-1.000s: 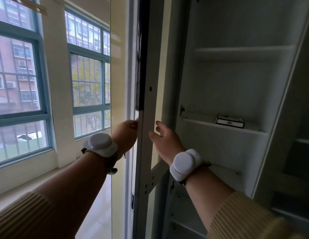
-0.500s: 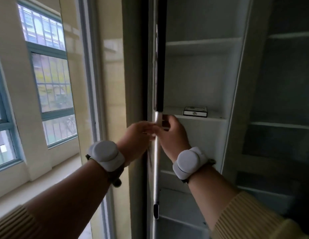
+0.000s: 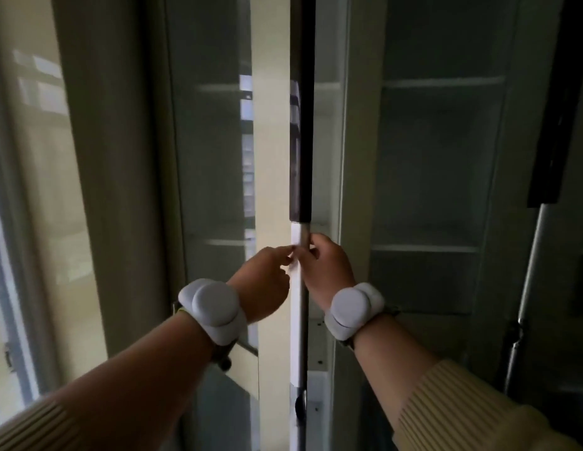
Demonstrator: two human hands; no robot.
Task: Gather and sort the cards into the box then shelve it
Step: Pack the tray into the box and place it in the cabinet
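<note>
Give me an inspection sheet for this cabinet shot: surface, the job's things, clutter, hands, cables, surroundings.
Surface: cabinet shelves visible through the glass, bare where seen.
Job's things: card box not visible in this frame.
Clutter: nothing seen.
Hands: left hand with a fingertip at the door edge; right hand with fingers curled round that edge. White wrist devices on both.
Cables: nothing seen.
Surroundings: glass-fronted door nearly edge-on; window at left; dim light.

Door edge (image 3: 298, 288) hides right hand (image 3: 329, 271) fingertips; shelves blurred.
</note>
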